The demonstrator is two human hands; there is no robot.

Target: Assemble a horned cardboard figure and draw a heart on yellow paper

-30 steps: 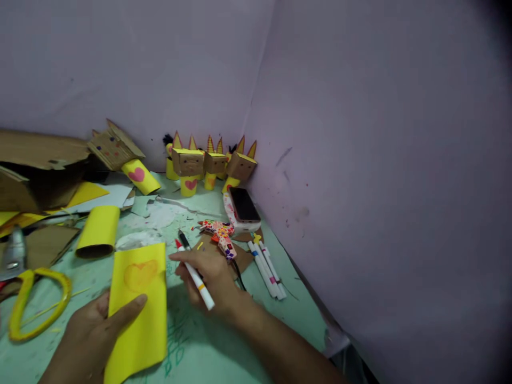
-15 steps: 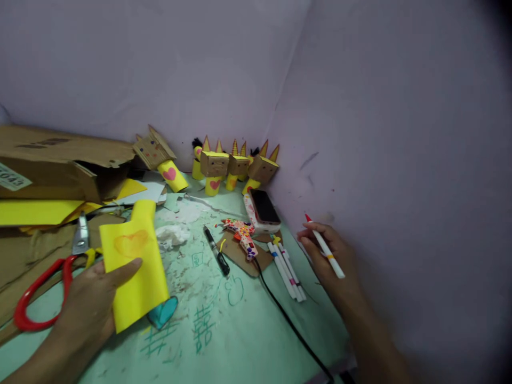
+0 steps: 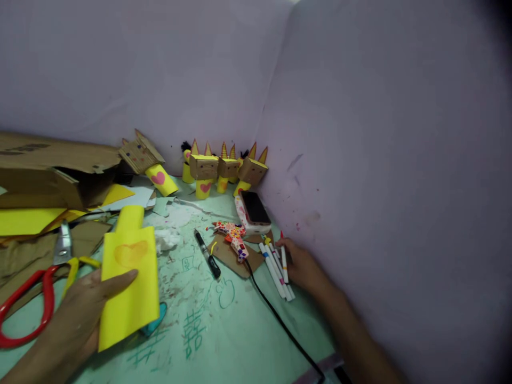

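Note:
My left hand [image 3: 74, 322] holds a yellow sheet of paper [image 3: 128, 288] with a faint orange heart drawn near its top, thumb pressed on its face. My right hand [image 3: 303, 266] is low by the right wall, fingers closed on a white marker with a red tip [image 3: 284, 257]. That marker lies against a small row of white markers [image 3: 272, 269] on the green table [image 3: 224, 346].
A black marker [image 3: 207, 253], a patterned glue gun [image 3: 232, 237] with its black cord [image 3: 280, 320] and a phone [image 3: 255, 207] lie mid-table. Cardboard-and-yellow-tube figures [image 3: 204, 170] stand at the back wall. Red-handled scissors [image 3: 24, 304], a yellow tube [image 3: 130, 216] and a cardboard box [image 3: 48, 170] are on the left.
My right hand carried the red-tipped marker from beside the yellow sheet over to the right wall, then down onto the row of markers. The left hand kept hold of the sheet.

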